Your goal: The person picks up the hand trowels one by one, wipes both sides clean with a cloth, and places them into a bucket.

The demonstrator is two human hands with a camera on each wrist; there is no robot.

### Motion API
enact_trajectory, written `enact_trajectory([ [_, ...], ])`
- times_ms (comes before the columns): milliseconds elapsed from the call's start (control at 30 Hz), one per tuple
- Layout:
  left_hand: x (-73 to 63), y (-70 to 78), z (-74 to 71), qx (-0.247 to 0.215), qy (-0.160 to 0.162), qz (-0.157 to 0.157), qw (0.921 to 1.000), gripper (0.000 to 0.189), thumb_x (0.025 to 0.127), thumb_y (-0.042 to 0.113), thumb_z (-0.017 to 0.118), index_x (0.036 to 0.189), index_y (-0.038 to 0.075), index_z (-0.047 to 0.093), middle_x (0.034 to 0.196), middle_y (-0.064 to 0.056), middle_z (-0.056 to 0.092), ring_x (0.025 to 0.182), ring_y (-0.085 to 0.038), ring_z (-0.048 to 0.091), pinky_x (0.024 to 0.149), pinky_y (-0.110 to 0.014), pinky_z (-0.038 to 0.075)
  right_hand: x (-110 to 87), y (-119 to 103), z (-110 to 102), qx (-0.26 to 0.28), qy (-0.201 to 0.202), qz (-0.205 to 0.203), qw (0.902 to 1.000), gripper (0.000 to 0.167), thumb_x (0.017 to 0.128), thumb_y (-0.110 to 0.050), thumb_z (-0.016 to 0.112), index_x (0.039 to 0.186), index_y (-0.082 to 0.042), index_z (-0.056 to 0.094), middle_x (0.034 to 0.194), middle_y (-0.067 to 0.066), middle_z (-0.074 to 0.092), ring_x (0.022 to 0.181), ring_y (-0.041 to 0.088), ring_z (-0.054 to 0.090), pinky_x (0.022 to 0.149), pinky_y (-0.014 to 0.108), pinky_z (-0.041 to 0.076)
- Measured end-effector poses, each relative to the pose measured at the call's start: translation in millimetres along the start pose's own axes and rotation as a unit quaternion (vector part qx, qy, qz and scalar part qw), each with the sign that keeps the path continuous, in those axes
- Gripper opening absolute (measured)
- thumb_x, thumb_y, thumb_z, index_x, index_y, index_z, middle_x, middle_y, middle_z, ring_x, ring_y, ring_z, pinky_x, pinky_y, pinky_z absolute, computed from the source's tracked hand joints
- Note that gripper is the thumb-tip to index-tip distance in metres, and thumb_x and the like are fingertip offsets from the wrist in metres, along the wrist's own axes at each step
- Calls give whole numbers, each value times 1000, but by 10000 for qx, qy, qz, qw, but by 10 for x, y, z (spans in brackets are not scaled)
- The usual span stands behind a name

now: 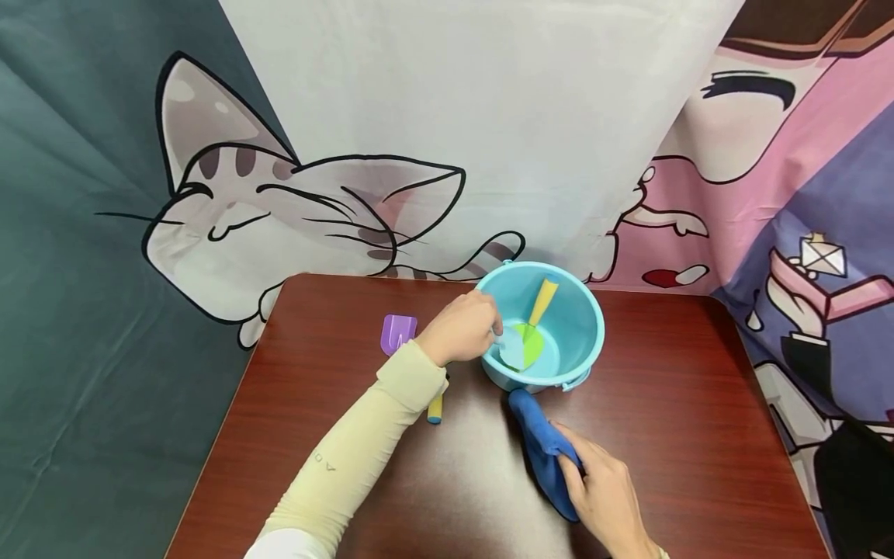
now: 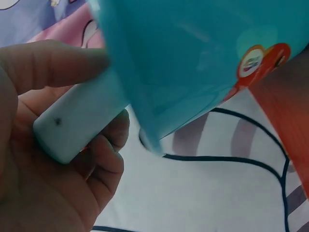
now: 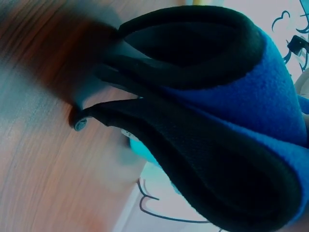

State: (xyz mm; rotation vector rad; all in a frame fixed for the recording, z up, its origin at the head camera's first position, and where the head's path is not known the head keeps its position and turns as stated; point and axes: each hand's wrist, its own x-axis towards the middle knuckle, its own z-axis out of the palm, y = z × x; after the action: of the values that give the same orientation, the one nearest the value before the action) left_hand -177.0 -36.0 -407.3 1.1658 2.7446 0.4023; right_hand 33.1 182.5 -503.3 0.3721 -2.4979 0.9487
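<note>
My left hand is over the left rim of a light blue toy bucket. It grips the pale blue handle of a toy shovel, thumb on one side and fingers curled on the other. The shovel's pale blue blade hangs inside the bucket. A green toy shovel with a yellow handle leans in there too, partly behind that blade. In front of the bucket, my right hand pinches a folded blue fleece piece. Dark edging and open folds show in the right wrist view.
A purple toy scoop lies on the brown table, left of the bucket. Beyond the left sleeve a yellow handle shows; the sleeve hides what lies between. A printed curtain hangs behind the table's back edge.
</note>
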Motion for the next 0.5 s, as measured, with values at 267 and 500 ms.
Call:
enact_trajectory([
  [267,53,-56,148,94,42,-109,9999,19,90,12,61,82,16,77,89,3,66,93,-18,55,84,-34,44,-10,-6,10,-65,-81,114,9999,50,77,3,77,124,-12,72,113,2,74,99,22,71,90,12,45],
  [500,31,-96,171,-14,229,-492,9985,23,91,14,61,104,15,79,109,1,67,107,-22,51,92,-36,40,-1,-3,23,25,-75,78,9999,50,77,5,76,124,-10,71,113,3,74,100,22,71,93,10,42],
])
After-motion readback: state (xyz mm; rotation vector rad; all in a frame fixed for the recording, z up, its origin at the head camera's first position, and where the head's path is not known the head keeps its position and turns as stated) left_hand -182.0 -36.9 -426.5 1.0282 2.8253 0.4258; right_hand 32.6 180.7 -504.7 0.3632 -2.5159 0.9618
